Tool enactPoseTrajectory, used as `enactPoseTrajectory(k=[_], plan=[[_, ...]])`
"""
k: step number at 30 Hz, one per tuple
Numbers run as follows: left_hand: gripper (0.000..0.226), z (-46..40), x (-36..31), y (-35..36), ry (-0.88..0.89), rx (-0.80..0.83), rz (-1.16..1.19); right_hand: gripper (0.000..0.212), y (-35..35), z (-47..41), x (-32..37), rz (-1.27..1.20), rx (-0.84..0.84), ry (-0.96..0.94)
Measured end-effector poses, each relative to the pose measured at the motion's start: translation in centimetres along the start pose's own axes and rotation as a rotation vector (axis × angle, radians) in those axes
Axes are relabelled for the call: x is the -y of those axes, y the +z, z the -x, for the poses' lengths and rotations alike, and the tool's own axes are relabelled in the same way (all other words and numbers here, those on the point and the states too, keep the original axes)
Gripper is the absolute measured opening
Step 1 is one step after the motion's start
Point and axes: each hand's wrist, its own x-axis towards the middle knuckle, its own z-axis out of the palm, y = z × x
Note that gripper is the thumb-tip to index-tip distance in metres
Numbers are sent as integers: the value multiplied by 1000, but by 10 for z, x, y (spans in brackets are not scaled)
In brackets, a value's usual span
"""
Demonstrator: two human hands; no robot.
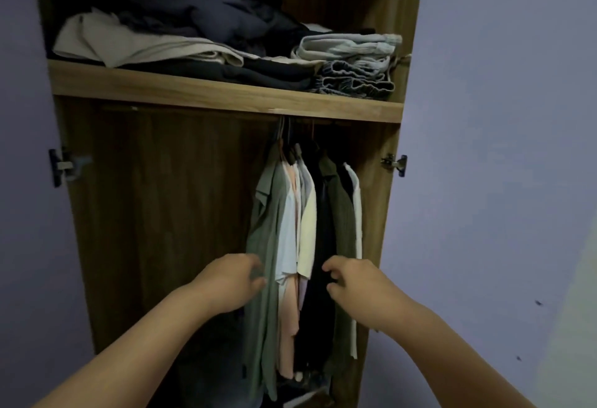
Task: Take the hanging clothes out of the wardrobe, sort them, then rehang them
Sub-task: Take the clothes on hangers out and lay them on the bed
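Several shirts hang bunched at the right of the wardrobe rail [310,122]: an olive green shirt [266,239] on the left, white [288,233], peach and cream ones [307,230] in the middle, dark ones [324,246], another olive shirt [344,214] and a white one [357,210] at the right. My left hand [231,281] reaches to the left edge of the green shirt, fingers curled, holding nothing. My right hand [353,281] is at the dark clothes, fingers apart and bent, holding nothing that I can see.
A wooden shelf [193,91] above the rail carries folded beige, dark and denim clothes [349,62]. Both purple doors [500,149] stand swung out to the sides. The left half of the hanging space is dark. More items lie at the wardrobe bottom [300,399].
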Motion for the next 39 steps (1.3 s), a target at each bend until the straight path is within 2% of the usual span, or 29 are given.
enactPoseTrajectory(k=[7,12,17,21,25,29,32,35,37,39], plan=[[39,-68,37,-6,-42,-25,48,51,9,-101,11,-103,-78,-76],[42,-126,59,-8,-119,-64,85,42,7,-178,11,-90,-148,-138],[40,-180,72,-17,-164,-137,100,53,9,-255,19,-62,-153,-183],[39,-204,90,-23,-186,-187,114,65,20,-308,34,-3,-157,-99],[39,-221,113,-36,-189,-205,117,78,31,-344,44,100,-88,38],[38,-240,136,-50,-163,-221,129,76,40,-369,50,114,-155,132],[37,-253,148,-58,-134,-213,138,69,44,-382,59,-36,-290,48],[36,-268,159,-64,-92,-223,184,51,47,-406,64,-342,-378,46],[35,-277,167,-65,-75,-237,214,35,51,-425,66,-630,-352,120],[35,-285,176,-64,-61,-252,232,31,57,-437,70,-912,-295,177]])
